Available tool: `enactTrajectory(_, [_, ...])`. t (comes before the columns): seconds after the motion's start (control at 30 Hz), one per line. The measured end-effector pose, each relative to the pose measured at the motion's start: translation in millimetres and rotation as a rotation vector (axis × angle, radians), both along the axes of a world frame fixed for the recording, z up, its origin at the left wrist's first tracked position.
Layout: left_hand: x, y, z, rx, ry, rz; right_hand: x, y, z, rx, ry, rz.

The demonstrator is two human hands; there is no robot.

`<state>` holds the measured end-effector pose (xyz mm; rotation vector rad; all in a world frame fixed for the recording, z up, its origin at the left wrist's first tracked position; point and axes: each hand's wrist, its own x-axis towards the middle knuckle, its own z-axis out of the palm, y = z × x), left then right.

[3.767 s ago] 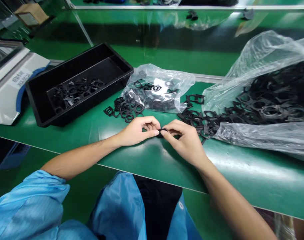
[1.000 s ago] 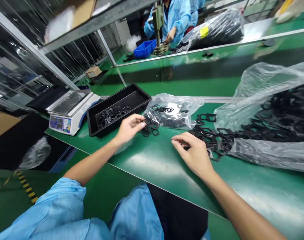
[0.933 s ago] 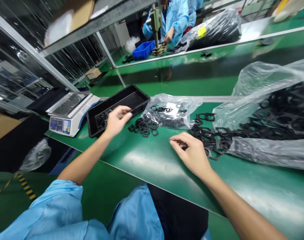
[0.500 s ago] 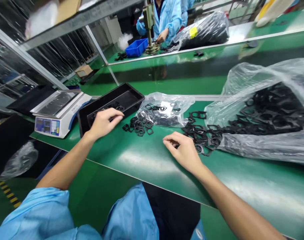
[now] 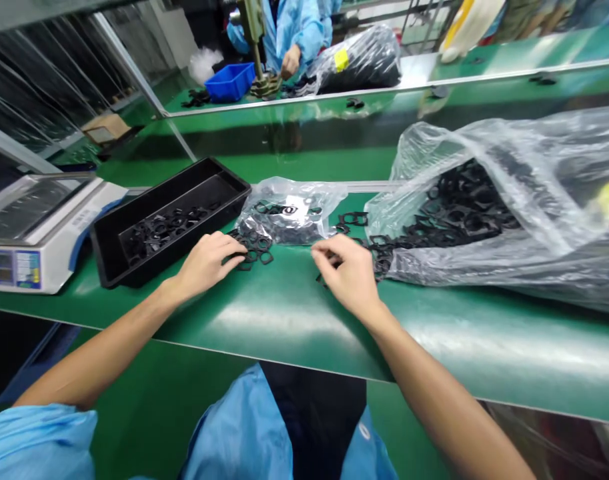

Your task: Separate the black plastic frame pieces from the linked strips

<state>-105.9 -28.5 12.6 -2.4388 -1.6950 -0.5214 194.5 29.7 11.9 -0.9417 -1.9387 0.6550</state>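
My left hand (image 5: 211, 261) is at the near edge of a small pile of black ring-shaped parts (image 5: 257, 243). Its thumb and fingertips are slightly apart, with nothing visible between them. To the right, my right hand (image 5: 351, 270) is over the near side of a second heap of black parts (image 5: 381, 257). Thumb and index finger are pinched together there; whatever they hold is hidden. A clear plastic bag (image 5: 299, 227) with black rings inside lies between the hands. More black parts spill from a large clear bag (image 5: 434, 263) on the right.
A black tray (image 5: 109, 263) holding loose black parts stands left of my hand, beside a weighing scale (image 5: 44, 240). Across the bench, a person in blue sleeves (image 5: 307, 40) works at a press (image 5: 254, 40) near a blue bin (image 5: 229, 83) and a filled bag (image 5: 359, 63).
My left hand has moved from over the black tray to the small pile of rings. My right hand remains by the right heap, its fingers closer to the parts. The view has swung right.
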Motion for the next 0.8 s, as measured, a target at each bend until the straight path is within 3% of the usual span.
enactTrajectory(0.07, [1, 3, 2.6, 0.039, -0.053, 0.02, 13, 13, 1.9, 0.087, -0.033, -0.196])
enactTrajectory(0.13, [3, 7, 3.0, 0.004, -0.074, -0.017, 26, 26, -1.4, 0.125, -0.168, -0.303])
enactTrajectory(0.23, [8, 10, -1.0, -0.137, -0.055, -0.135, 37, 40, -12.8, 0.096, -0.405, -0.253])
enactTrajectory(0.33, [10, 7, -6.8, -0.115, -0.065, -0.124, 38, 42, -21.5, 0.083, -0.486, -0.193])
enactTrajectory(0.53, [21, 3, -1.5, 0.037, -0.191, -0.146, 33, 38, -15.2, 0.034, -0.423, -0.259])
enactTrajectory(0.7, [43, 10, 13.9, 0.064, -0.423, -0.134, 32, 40, -10.8, -0.025, -0.324, -0.278])
enactTrajectory(0.8, [61, 17, 15.4, 0.038, -0.549, -0.18, 30, 39, -10.0, -0.035, -0.28, -0.292])
